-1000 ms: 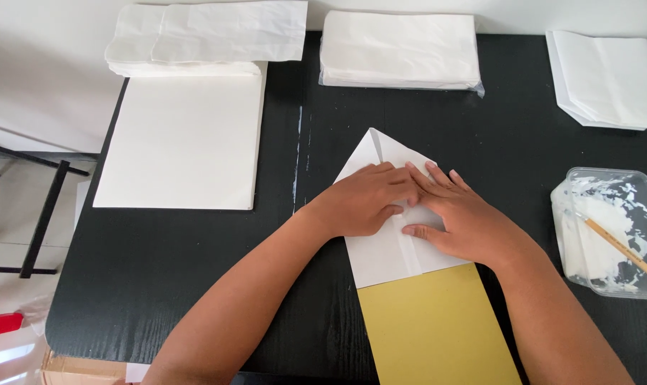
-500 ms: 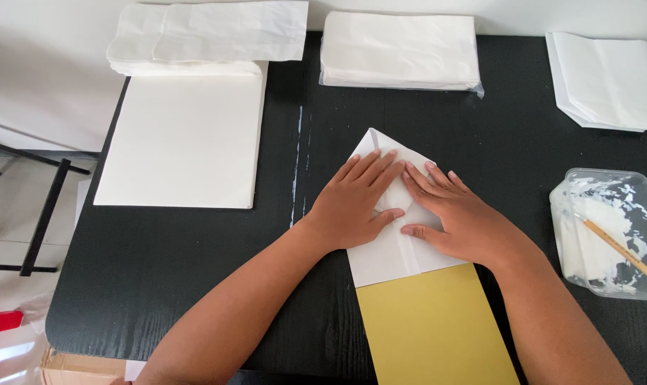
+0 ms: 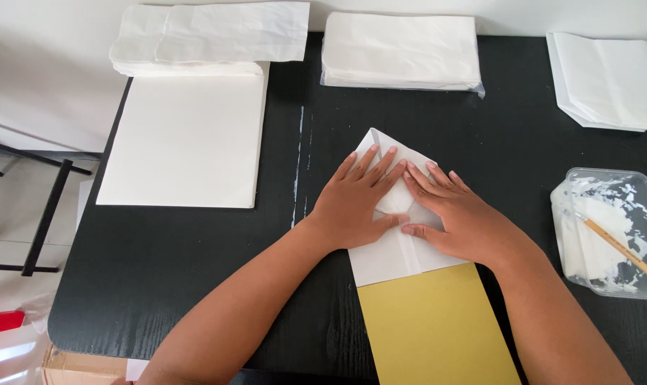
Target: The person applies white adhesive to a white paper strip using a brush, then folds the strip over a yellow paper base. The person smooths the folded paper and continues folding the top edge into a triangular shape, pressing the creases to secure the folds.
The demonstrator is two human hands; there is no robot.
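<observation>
Black surface (image 3: 195, 285) carries a white folded paper (image 3: 388, 260) at its middle, where the left hand (image 3: 355, 207) and right hand (image 3: 455, 217) press flat, fingers spread open, above a yellow sheet (image 3: 434, 328).

white folded paper (image 3: 391, 249), mustard-yellow card (image 3: 437, 328), black table (image 3: 195, 271)
</observation>
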